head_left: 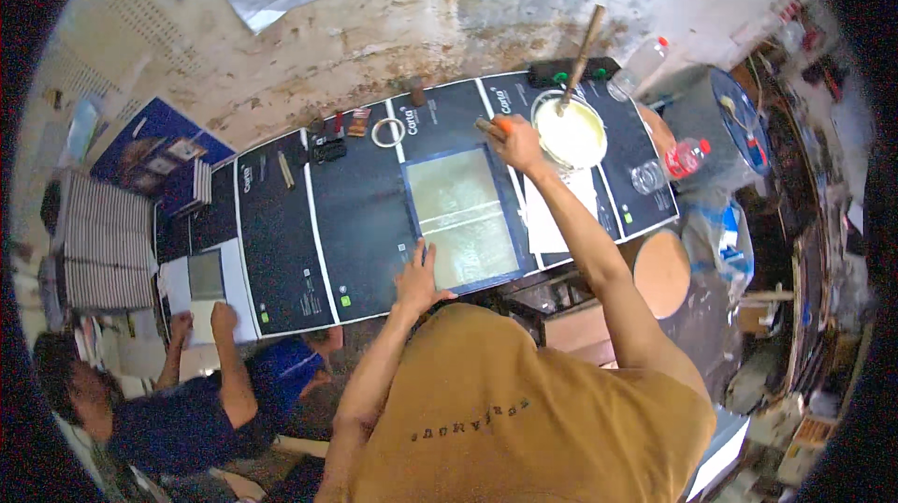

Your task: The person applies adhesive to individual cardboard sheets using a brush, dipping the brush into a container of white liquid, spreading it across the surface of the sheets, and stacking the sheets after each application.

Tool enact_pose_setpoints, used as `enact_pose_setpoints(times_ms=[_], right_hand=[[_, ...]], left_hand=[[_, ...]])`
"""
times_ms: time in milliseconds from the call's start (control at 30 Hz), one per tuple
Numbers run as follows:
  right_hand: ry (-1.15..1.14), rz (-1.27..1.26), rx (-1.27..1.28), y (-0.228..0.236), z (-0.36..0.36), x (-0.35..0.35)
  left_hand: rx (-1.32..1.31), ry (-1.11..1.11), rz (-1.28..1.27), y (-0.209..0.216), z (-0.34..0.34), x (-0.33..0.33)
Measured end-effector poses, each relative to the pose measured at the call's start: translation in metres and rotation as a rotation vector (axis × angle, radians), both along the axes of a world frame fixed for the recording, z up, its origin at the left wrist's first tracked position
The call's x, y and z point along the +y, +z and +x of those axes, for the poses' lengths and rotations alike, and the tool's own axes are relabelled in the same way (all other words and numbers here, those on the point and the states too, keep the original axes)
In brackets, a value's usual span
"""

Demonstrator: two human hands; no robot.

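Note:
A pale grey-green rectangular panel (458, 194) with a dark blue border lies on the black-topped table, a thin whitish line crossing it. My left hand (418, 283) rests at its near left edge with the fingers spread. Beyond the panel's far right corner, my right hand (517, 143) is closed around a small tool with an orange handle (503, 125). The far end of that tool is too small to make out. Just right of this hand stands a bucket of cream-coloured paste (572, 136), with a long wooden stick (585, 54) standing in it.
White sheets (552, 213) lie right of the panel. Clear bottles (687, 157) stand at the table's right end. A tape roll (387, 132) and small items line the back. At the left, a co-worker (178, 409) handles another panel (207, 276) near a ribbed stack (108, 241).

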State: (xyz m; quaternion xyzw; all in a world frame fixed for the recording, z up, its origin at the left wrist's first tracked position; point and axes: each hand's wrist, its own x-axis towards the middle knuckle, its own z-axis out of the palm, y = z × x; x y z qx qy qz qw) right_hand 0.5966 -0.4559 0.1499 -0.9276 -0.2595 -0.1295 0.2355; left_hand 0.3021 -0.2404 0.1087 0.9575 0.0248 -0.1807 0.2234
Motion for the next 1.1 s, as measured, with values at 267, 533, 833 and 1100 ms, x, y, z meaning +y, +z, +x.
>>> enact_pose_setpoints(times_ms=[267,533,833,1100], right_hand=[[0.376,-0.283,0.323,-0.033,0.091,-0.002],[0.787,-0.357,0.344,0.004,0.045,0.16],[0.858,-0.039,-0.08,0.094,-0.036,0.1],[0.951,-0.33,0.16,0.065,-0.115,0.063]], left_hand=[[0.078,0.028,-0.05,0.018,0.011,-0.013],[0.13,0.1,-0.036,0.022,0.008,-0.019],[-0.21,0.434,-0.522,0.023,0.067,0.061],[-0.095,-0.155,-0.195,0.029,0.253,0.065]])
